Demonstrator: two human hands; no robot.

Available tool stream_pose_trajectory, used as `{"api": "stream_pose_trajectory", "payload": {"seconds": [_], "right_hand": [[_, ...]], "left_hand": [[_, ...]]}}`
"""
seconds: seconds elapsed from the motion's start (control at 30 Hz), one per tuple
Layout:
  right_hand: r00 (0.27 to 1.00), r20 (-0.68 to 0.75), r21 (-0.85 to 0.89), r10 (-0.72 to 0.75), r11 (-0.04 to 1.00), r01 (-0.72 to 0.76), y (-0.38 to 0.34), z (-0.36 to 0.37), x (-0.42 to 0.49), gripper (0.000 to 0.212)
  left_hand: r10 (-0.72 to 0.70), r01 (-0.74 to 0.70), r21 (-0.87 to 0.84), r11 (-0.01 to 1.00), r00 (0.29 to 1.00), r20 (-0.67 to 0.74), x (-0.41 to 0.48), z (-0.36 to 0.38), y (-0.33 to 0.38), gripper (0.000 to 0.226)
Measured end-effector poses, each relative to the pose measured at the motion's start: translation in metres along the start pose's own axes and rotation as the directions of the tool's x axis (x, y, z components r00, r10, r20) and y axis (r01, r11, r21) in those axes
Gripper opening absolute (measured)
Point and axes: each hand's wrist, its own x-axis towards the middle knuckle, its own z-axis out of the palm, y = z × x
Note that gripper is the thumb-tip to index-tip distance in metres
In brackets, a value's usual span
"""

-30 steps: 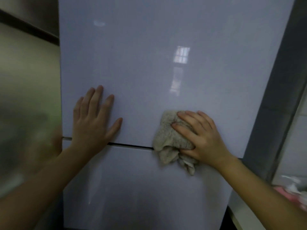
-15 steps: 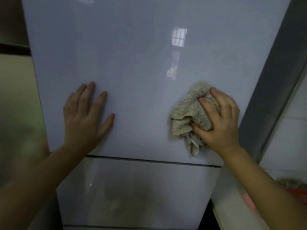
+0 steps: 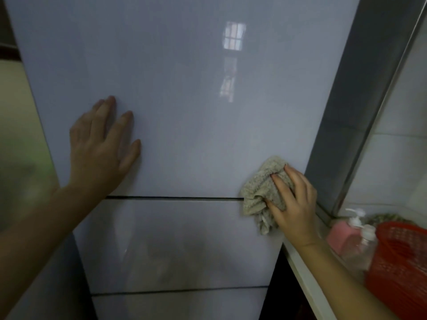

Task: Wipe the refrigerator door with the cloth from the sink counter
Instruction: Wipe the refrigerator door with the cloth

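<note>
The glossy white refrigerator door (image 3: pixel 184 100) fills the head view, with a dark seam (image 3: pixel 175 198) dividing the upper panel from a lower one. My left hand (image 3: pixel 101 148) lies flat on the upper panel, fingers spread, holding nothing. My right hand (image 3: pixel 293 204) presses a bunched beige cloth (image 3: pixel 261 192) against the door's right edge, right where the seam ends. Part of the cloth hangs below my fingers.
To the right, a counter edge (image 3: pixel 300 269) carries a pink pump bottle (image 3: pixel 342 234), a clear pump bottle (image 3: pixel 360 248) and a red mesh basket (image 3: pixel 402 269). A grey fridge side and tiled wall (image 3: pixel 397 135) rise behind them. A beige wall (image 3: pixel 20 135) lies left.
My right hand with the cloth went up and right on the upper panel, then came down to the seam at the door's right edge. The left hand stayed flat on the door.
</note>
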Motion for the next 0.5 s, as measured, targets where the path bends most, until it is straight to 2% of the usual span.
{"api": "stream_pose_trajectory", "payload": {"seconds": [0.13,0.37,0.5], "right_hand": [[0.999,-0.031,0.021,0.041,0.999,-0.041,0.000,-0.017,0.046,0.048],[0.992,-0.113,0.102,0.061,0.994,-0.049,-0.010,-0.049,0.178,0.049],[0.975,-0.128,0.199,0.181,0.968,-0.154,-0.035,-0.062,0.242,0.050]], "left_hand": [[0.001,-0.001,0.007,1.000,0.998,0.056,0.019,-0.013,-0.008,0.050],[-0.038,0.038,0.003,0.999,0.987,0.157,0.064,-0.034,-0.011,0.050],[-0.069,0.080,-0.038,0.996,0.970,0.233,0.063,-0.044,-0.005,0.051]]}}
